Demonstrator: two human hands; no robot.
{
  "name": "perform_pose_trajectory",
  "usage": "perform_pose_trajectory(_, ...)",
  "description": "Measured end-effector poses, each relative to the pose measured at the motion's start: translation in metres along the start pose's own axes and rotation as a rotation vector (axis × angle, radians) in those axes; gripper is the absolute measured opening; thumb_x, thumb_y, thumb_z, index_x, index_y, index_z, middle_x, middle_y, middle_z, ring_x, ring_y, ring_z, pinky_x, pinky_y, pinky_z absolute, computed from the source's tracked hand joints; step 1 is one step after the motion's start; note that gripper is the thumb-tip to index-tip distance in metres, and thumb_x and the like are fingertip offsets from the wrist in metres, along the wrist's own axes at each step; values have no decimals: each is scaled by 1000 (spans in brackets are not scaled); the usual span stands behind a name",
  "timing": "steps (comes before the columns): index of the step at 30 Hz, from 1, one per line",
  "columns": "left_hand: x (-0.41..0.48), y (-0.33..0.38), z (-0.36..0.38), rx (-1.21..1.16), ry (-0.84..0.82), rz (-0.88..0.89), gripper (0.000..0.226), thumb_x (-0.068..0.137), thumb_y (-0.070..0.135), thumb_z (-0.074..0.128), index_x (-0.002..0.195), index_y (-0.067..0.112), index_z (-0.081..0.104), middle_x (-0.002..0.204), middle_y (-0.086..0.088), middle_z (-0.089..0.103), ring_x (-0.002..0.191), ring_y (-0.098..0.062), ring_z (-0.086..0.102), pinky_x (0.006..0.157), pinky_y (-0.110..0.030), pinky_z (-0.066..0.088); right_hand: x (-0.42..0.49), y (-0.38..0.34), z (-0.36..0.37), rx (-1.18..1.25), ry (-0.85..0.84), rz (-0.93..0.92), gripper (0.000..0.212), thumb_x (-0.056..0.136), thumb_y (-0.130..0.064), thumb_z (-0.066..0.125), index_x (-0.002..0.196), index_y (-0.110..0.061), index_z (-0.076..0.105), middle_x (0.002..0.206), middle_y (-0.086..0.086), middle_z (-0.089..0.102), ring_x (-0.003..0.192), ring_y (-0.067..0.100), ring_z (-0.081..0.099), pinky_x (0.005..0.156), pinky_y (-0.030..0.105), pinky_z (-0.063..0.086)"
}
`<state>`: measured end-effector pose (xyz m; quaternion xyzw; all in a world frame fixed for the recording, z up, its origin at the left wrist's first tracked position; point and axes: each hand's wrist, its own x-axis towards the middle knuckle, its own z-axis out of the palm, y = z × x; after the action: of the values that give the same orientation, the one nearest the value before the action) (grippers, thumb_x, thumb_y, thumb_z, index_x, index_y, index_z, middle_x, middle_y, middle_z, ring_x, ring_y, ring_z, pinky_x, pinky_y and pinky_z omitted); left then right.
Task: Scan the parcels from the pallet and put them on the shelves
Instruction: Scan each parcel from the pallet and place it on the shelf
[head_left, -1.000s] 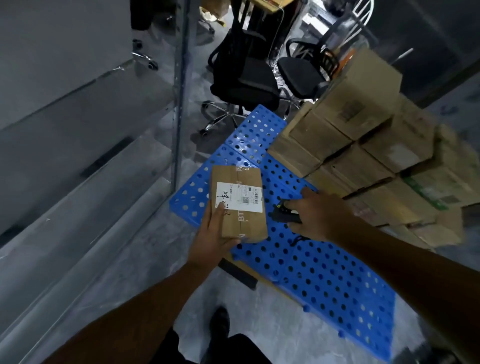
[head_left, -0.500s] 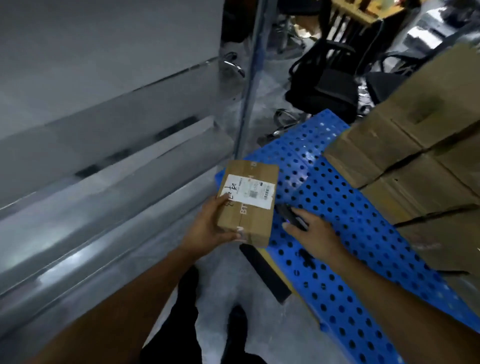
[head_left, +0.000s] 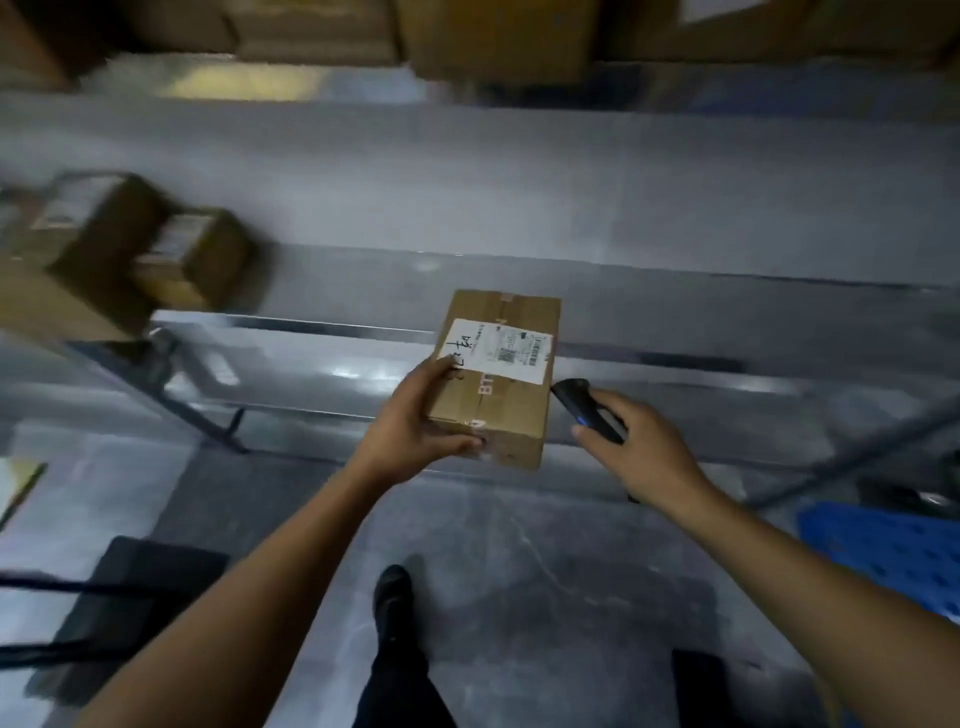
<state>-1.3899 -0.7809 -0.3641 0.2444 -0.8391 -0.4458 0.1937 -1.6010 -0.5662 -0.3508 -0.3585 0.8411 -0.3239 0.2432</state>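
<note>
Left hand (head_left: 410, 423) grips a taped brown cardboard parcel (head_left: 496, 382) with a white label, fingers curled round its near-left corner; right hand (head_left: 641, 447) wraps a smooth black handheld scanner (head_left: 587, 408) just right of it.

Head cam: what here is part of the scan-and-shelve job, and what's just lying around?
Job: parcel gripped by left hand; scanner held in right hand; shelf; shelved boxes; blue pallet.
Lying about: dark flat object on the floor, left; pale board at the left edge, too blurred to identify.
</note>
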Motion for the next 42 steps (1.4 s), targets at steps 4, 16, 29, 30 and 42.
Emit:
perform_pose_trajectory(4, 19, -79, -104, 47, 142, -79, 106, 59, 19, 101, 149, 15, 46, 149, -1, 48, 133, -14, 51, 112, -33, 46, 98, -84, 86, -37, -126, -96, 58, 84, -55, 63, 139, -38, 53, 123, 1, 63, 101, 19, 64, 83, 33, 52)
perform_pose_trajectory(16, 109, -247, -241, 545, 388, 78, 85, 89, 61, 67, 158, 20, 40, 171, -9, 19, 160, -31, -8, 127, -55, -1, 295, -238, 257, -127, -174, -81, 52, 86, -50, 66, 136, -36, 57, 122, 9, 64, 107, 26, 63, 85, 33, 51)
perform_pose_trajectory(29, 138, -186, -192, 511, 320, 23, 86, 92, 71, 54, 161, 23, 33, 172, -4, 17, 160, -32, -5, 127, -53, -7, 273, -214, 194, -88, -82, 12, 58, 86, -54, 64, 141, -42, 50, 121, 7, 60, 106, 24, 61, 91, 40, 52)
perform_pose_trajectory(30, 143, -171, -178, 461, 283, 69, 83, 93, 69, 55, 159, 21, 37, 171, -3, 22, 160, -31, -2, 128, -54, -2, 258, -200, 176, -61, -48, 32, 58, 87, -53, 64, 142, -41, 50, 121, 7, 59, 105, 23, 60, 91, 41, 52)
perform_pose_trajectory(42, 112, 115, 146, 7, -254, 702, 65, 95, 54, 59, 143, 10, 58, 156, -7, 48, 155, -26, 25, 126, -58, 16, -90, 45, -89, 19, 637, 461, 53, 90, -53, 62, 140, -38, 53, 117, 1, 61, 104, 20, 62, 86, 35, 52)
